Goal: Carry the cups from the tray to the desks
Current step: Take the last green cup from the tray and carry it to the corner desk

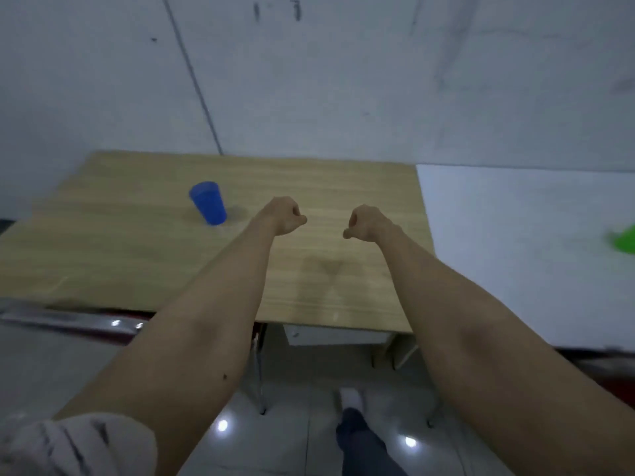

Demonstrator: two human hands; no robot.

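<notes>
A blue cup (208, 202) stands upright on the left part of a wooden desk (137, 255). My left hand (284, 215) hovers over the desk's middle, to the right of the cup and apart from it, fingers curled into a fist with nothing in them. My right hand (366, 222) is beside it, also a closed fist, holding nothing. A green cup (623, 239) shows partly at the right edge of the frame on a white desk (508, 242). No tray is in view.
A white wall rises right behind both desks. A metal rail (68, 319) runs along the near left below the wooden desk. Under the desk are a drawer unit (336, 334) and metal legs on a tiled floor. My foot (352, 400) is below.
</notes>
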